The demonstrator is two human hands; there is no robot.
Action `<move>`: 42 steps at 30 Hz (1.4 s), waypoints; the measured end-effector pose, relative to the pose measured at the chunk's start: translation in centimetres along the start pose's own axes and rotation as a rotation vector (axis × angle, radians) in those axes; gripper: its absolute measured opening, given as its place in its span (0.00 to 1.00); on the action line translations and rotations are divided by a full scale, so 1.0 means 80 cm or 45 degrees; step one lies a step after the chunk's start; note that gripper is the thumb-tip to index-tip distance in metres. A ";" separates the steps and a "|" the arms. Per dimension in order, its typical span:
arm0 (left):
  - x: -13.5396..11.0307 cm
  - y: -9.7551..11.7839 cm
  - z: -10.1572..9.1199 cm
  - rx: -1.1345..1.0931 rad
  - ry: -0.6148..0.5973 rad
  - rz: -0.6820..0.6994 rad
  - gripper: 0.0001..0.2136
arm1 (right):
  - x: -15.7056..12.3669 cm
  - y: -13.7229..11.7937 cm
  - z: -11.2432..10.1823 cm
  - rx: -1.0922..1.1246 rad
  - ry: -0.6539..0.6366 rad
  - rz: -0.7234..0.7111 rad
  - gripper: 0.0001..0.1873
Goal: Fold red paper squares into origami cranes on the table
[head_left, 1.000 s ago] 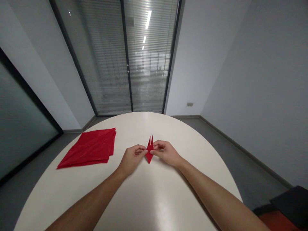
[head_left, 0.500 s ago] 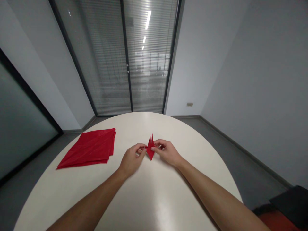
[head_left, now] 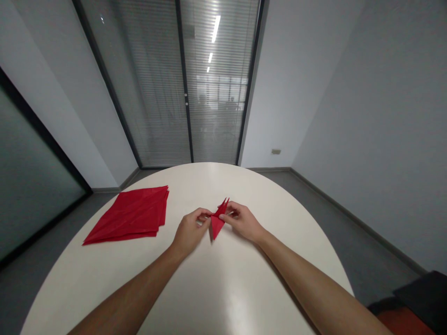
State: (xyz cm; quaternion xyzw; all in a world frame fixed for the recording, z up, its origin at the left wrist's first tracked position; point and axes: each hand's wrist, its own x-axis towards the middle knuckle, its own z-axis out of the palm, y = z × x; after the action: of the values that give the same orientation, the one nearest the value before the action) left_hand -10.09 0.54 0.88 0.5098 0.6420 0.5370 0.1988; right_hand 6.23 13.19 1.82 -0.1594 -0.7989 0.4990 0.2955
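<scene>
Pinching folded red paper (head_left: 217, 224) between thumb and fingers of right hand (head_left: 246, 223); touching its left edge with curled left hand (head_left: 188, 231), cannot tell if gripping. Held over white table (head_left: 195, 293), right of red sheets (head_left: 129, 214).

My right fingers (head_left: 228, 218) have bare bench (head_left: 296, 218) to pass over, far and right. The red sheets (head_left: 129, 216) are in the way on the left. Near me, there is room between my left arm (head_left: 139, 281) and right arm (head_left: 300, 267).
</scene>
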 end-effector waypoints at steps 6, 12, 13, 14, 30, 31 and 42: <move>0.000 0.002 0.000 -0.059 0.019 0.019 0.08 | 0.001 0.001 0.001 0.062 0.015 -0.022 0.13; 0.003 -0.002 0.001 -0.069 0.046 -0.004 0.09 | 0.001 0.002 0.002 0.115 -0.034 0.011 0.15; 0.003 -0.003 0.001 -0.066 0.063 -0.002 0.09 | 0.001 0.002 0.002 0.117 -0.031 0.007 0.15; 0.004 -0.004 0.001 -0.064 0.082 0.003 0.08 | 0.000 0.002 0.002 0.114 -0.026 -0.001 0.15; 0.002 -0.002 -0.003 0.175 0.120 0.072 0.06 | 0.003 -0.005 -0.005 -0.068 0.258 -0.023 0.14; 0.002 -0.002 -0.004 0.186 0.127 0.079 0.06 | 0.003 -0.004 -0.005 -0.060 0.259 -0.012 0.14; -0.001 -0.002 -0.006 0.247 0.146 0.083 0.06 | 0.006 0.004 -0.004 0.198 0.252 0.053 0.14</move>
State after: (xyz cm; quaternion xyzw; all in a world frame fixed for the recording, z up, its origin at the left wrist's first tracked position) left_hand -10.54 0.27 0.88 0.5158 0.6845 0.5066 0.0940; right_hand 6.08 13.83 1.76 -0.2012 -0.7211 0.5474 0.3739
